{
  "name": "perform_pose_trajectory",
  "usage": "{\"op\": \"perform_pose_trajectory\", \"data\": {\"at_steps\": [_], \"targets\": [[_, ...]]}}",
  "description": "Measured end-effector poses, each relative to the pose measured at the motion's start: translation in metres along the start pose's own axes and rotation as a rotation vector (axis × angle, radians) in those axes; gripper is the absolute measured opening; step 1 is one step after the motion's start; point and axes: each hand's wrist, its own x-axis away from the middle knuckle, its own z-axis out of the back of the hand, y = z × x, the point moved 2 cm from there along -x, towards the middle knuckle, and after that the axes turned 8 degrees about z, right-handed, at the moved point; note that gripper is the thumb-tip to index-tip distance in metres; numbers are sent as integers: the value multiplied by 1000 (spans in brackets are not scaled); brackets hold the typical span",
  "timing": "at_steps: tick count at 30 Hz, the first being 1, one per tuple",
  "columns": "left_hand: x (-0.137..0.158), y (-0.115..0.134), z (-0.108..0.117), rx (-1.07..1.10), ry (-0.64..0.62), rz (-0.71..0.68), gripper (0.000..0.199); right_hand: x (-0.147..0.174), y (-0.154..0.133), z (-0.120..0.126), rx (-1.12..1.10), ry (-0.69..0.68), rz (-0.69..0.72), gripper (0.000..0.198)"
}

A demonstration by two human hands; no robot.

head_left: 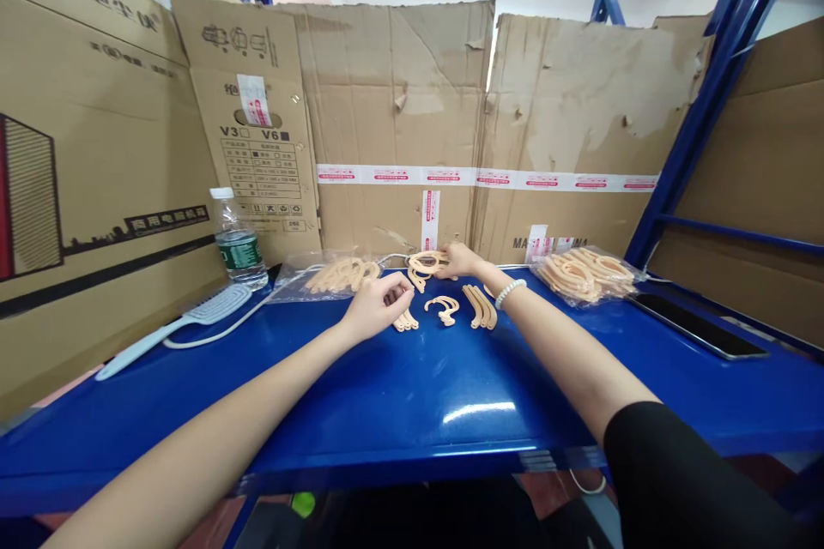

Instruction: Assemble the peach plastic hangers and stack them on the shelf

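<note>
My left hand (pixel 378 306) hovers over the blue table, its fingers curled into a loose pinch; anything between them is too small or hidden to make out. Just beneath its fingertips lie several short peach plastic strips (pixel 406 322). My right hand (pixel 461 260) reaches to the back, its fingers closed at the edge of a small pile of peach curved plastic pieces (pixel 423 264); the fingertips are partly hidden. Between the hands sits a group of hook-shaped peach pieces (pixel 444 306). Longer curved peach strips (pixel 480 307) lie side by side below my right wrist.
Clear plastic bags of peach pieces lie at left (pixel 344 274) and right (pixel 583 273). A water bottle (pixel 239 242), a pale hairbrush (pixel 193 317) and a white cable stand left; a black phone (pixel 695 324) lies right. Cardboard walls (pixel 399 129) enclose the blue table (pixel 412 395).
</note>
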Motion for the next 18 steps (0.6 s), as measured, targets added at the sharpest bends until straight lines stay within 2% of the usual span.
{"op": "perform_pose_trajectory", "data": {"at_steps": [4,7,11,14,18], "targets": [[1,2,1,31,39,35,14,28,3,27,-37,99,38,61],[1,5,0,74,104,99,9,66,-5,53,-72,177,231,67],[4,21,-11,80,159,71,16,123,-26,77,-96,84,363,70],[10,38,-23,8,100,43,26,149,-45,80,-129,46,396,72],[18,48,-33,-67,72,99,33,157,-66,68,-147,85,390,72]]}}
